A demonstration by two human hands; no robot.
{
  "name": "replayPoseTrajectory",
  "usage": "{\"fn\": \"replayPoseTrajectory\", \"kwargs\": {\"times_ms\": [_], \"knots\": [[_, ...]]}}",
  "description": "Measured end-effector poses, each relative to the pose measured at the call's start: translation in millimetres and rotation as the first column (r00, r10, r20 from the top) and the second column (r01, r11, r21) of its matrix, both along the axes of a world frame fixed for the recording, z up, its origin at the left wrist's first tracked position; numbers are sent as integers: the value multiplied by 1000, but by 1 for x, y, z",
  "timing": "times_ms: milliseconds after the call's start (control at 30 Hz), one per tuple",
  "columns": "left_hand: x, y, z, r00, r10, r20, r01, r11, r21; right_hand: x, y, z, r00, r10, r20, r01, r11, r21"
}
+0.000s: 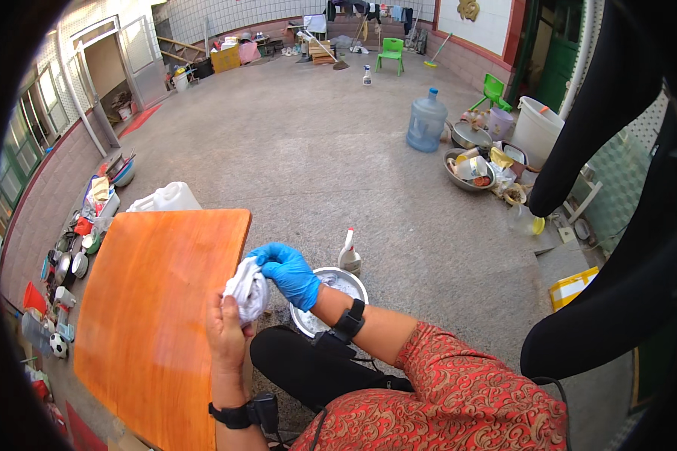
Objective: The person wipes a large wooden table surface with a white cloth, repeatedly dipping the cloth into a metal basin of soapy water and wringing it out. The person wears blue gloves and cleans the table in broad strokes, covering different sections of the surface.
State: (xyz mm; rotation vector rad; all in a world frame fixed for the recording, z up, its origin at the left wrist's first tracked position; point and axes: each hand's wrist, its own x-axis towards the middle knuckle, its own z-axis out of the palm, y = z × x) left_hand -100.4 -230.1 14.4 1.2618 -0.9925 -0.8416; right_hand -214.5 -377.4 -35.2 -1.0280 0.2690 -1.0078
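My left hand (228,332), bare, is closed on the lower side of a wadded white cloth (249,290). My right hand (291,275), in a blue disposable glove, grips the cloth's upper edge. Both hands are beside the right edge of an orange wooden tabletop (158,315). A metal basin (363,287) is on the ground beyond my right wrist, partly covered by that hand and forearm; sudsy water and some cloth show in it. Against its far side stands a white spray bottle (350,260) with a red-tipped nozzle.
A large blue water bottle (426,124) and a metal bowl of containers (469,172) stand at the right. White plastic jugs (175,197) are behind the table. Pots and dishes (65,268) line the left wall. Large dark shapes (592,315) block part of the right side.
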Motion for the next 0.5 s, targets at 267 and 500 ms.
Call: {"fn": "replayPoseTrajectory", "kwargs": {"times_ms": [267, 500], "knots": [[41, 130, 23, 798, 498, -340, -497, 862, 96, 139, 88, 32, 812, 533, -236, -565, 821, -89], [63, 247, -19, 795, 554, -249, -555, 829, 71, 180, 163, 2, 811, 224, -540, -569, 514, -642]]}}
